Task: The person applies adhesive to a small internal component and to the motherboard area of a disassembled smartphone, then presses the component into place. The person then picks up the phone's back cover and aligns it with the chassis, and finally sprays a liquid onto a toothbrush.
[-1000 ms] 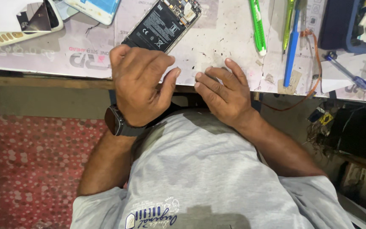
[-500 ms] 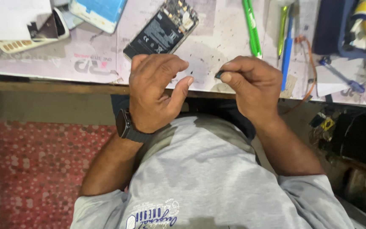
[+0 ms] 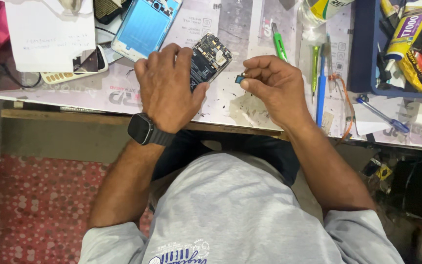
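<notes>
An opened black phone (image 3: 209, 61) with its circuit board bare lies on the worktable (image 3: 250, 105). My left hand (image 3: 167, 88), a black smartwatch (image 3: 141, 128) on its wrist, rests over the phone's near end and holds it down. Just right of the phone, my right hand (image 3: 274, 85) pinches a tiny dark component (image 3: 240, 78) between thumb and forefinger, slightly above the table.
A light blue phone back cover (image 3: 145, 27), a white paper sheet (image 3: 50, 34) and a small keypad phone (image 3: 81, 66) lie at the far left. Green (image 3: 279, 44) and blue (image 3: 322, 85) tools lie right of my hand. A blue tray (image 3: 396, 44) holds glue tubes. Below is a red patterned rug (image 3: 40, 205).
Both hands moved from the table's near edge onto the work surface. My left hand has come onto the phone, and my right hand now pinches a small part beside it.
</notes>
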Demonstrator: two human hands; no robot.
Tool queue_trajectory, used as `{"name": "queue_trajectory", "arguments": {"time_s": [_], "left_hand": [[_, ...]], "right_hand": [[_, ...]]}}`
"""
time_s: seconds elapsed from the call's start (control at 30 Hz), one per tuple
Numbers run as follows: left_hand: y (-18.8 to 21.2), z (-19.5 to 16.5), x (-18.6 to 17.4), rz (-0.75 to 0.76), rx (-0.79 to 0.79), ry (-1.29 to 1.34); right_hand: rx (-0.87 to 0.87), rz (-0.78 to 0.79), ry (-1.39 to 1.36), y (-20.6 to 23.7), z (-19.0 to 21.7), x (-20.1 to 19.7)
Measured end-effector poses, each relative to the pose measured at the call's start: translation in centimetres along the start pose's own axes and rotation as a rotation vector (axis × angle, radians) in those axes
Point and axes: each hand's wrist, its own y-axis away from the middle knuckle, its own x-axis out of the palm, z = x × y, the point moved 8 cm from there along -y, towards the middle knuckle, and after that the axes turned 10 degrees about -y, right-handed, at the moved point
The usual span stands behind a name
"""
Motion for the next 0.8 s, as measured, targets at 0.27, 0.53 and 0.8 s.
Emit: {"name": "queue_trajectory", "arguments": {"time_s": [0.27, 0.53, 0.8], "left_hand": [[-1.8, -0.8, 1.5, 0.112, -0.055, -0.111], [-3.7, -1.1, 2.8, 0.137, -0.073, -0.170], [-4.9, -0.6, 4.3, 0.206, -0.057, -0.124]], "right_hand": [[-0.196, 0.047, 0.341, -2.9, -0.2, -0.5], [-0.208, 0.038, 0.308, -3.5, -1.1, -1.4], [-0.208, 0.009, 0.334, -2.8, -0.7, -2.7]]}}
